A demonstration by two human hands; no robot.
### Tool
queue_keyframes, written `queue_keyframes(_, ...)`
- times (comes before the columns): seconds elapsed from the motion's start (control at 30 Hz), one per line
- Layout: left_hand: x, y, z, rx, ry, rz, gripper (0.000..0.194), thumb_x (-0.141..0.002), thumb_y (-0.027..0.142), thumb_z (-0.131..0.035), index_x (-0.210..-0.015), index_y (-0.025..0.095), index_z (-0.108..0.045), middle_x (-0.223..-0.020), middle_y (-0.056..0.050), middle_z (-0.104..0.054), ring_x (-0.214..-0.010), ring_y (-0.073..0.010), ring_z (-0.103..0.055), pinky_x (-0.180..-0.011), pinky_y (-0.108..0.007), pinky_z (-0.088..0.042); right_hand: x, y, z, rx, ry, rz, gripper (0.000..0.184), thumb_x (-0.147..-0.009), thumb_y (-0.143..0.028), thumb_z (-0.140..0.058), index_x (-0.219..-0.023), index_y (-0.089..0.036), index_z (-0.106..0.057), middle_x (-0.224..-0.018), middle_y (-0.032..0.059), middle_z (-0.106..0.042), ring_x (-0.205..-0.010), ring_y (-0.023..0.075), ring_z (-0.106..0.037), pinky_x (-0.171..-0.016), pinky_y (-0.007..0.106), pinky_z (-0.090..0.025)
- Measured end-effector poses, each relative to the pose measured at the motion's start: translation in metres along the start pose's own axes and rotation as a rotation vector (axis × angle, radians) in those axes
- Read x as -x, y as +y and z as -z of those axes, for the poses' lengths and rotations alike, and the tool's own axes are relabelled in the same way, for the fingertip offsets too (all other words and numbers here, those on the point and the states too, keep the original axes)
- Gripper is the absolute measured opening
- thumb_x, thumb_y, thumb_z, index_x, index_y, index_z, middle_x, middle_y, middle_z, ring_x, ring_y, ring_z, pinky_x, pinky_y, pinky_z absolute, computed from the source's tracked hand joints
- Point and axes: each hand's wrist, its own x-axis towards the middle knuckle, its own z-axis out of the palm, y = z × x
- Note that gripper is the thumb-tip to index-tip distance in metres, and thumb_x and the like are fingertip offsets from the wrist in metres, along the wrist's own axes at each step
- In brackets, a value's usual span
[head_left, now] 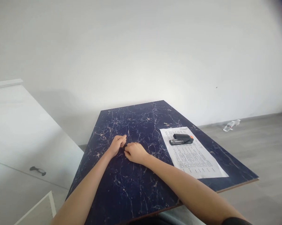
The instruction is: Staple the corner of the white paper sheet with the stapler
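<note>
Head view: left hand (118, 145) and right hand (136, 152) rest closed on the tabletop (129, 118); at right, the stapler (184, 137) lies on paper (193, 161), perhaps as weight.

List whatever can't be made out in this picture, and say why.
All in the head view:
Palms of the left hand and right hand: hidden by curled fingers and the backs of the hands.
Wording on the paper: print too small and blurred; some lies under the stapler.
Small thing beyond the paper: too small to name.
Clear item on the floor: too small to identify.
Dark sleeve: cut off by the bottom edge.
</note>
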Motion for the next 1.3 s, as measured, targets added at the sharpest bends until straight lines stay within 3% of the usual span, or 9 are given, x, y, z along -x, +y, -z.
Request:
queue_keyframes(0.23,0.002,0.003,-0.002,-0.251,-0.058,0.011,0.065,-0.093,0.064,-0.057,-0.055,0.02,-0.028,-0.056,0.005,-0.02,-0.054,-0.0093,-0.016,-0.054,-0.028,-0.013,0.003,0.005,0.01,-0.044,-0.034,0.025,0.026,-0.099,-0.031,-0.056,-0.086,-0.019,-0.075,-0.094,0.0078,-0.074,-0.088,0.0217,-0.069,-0.081,0.032,-0.048)
queue_keyframes(0.47,-0.005,0.002,-0.002,-0.339,-0.108,0.019,0.061,-0.094,0.063,-0.055,-0.057,0.021,-0.029,-0.056,0.006,-0.022,-0.055,-0.0091,-0.018,-0.054,-0.029,-0.013,0.006,-0.01,0.002,0.081,0.025,0.018,0.027,-0.1,-0.027,-0.051,-0.098,-0.014,-0.075,-0.101,0.0122,-0.075,-0.097,0.0256,-0.069,-0.089,0.037,-0.049)
queue_keyframes(0.73,-0.005,-0.003,0.002,-0.285,-0.095,0.048,0.061,-0.096,0.059,-0.056,-0.057,0.02,-0.029,-0.056,0.006,-0.022,-0.055,-0.0091,-0.016,-0.054,-0.029,-0.012,0.006,-0.012,-0.002,0.094,0.035,0.016,0.027,-0.1,-0.027,-0.051,-0.099,-0.014,-0.075,-0.1,0.0126,-0.074,-0.094,0.026,-0.069,-0.088,0.038,-0.052)
queue_keyframes(1.0,-0.009,-0.002,0.012,0.024,-0.18,0.05,0.065,-0.096,0.054,-0.06,-0.053,0.021,-0.025,-0.052,0.007,-0.02,-0.05,-0.0077,-0.014,-0.053,-0.03,-0.01,0.004,-0.01,0.001,0.057,-0.001,0.003,0.028,-0.101,-0.027,-0.05,-0.097,-0.015,-0.075,-0.098,0.0121,-0.074,-0.094,0.0248,-0.069,-0.088,0.037,-0.051)
queue_keyframes(1.3,-0.007,0.003,0.009,0.026,-0.125,0.064,0.064,-0.095,0.053,-0.063,-0.053,0.02,-0.026,-0.053,0.006,-0.022,-0.05,-0.008,-0.016,-0.053,-0.031,-0.011,-0.004,-0.009,-0.003,0.014,-0.014,-0.023,0.027,-0.097,-0.027,-0.052,-0.092,-0.015,-0.076,-0.093,0.011,-0.075,-0.088,0.0247,-0.072,-0.083,0.036,-0.051)
